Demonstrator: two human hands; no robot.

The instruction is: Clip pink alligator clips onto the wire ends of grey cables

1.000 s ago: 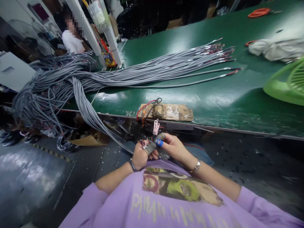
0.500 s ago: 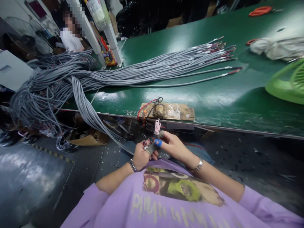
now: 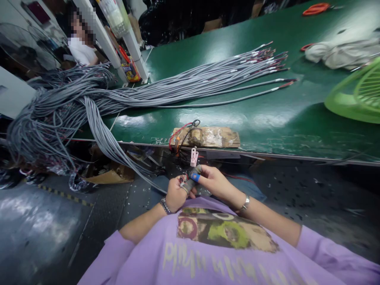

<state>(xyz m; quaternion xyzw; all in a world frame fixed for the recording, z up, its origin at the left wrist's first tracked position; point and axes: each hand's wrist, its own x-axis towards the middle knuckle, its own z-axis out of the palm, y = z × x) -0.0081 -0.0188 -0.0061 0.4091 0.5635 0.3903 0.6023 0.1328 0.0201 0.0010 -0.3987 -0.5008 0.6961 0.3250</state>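
Changed: little; your right thumb seems to sit slightly further over the wires (image 3: 181, 180). Meaning: the same handling, judged by the unchanged grip, goes on.

Hands, two: left (image 3: 175, 194), closed on the wires; right (image 3: 218, 183), thumb and finger pinched on them beside it.
Wires, one bunch, too small to count; between your hands, below the near edge of the bench (image 3: 267, 113).
Clip (image 3: 194, 157), one, pale pink, just beyond your right fingers.
Wood (image 3: 218, 137), one piece, on the bench edge.
Cables (image 3: 178, 89), grey, too many to count.
Cloth (image 3: 344, 55), one.
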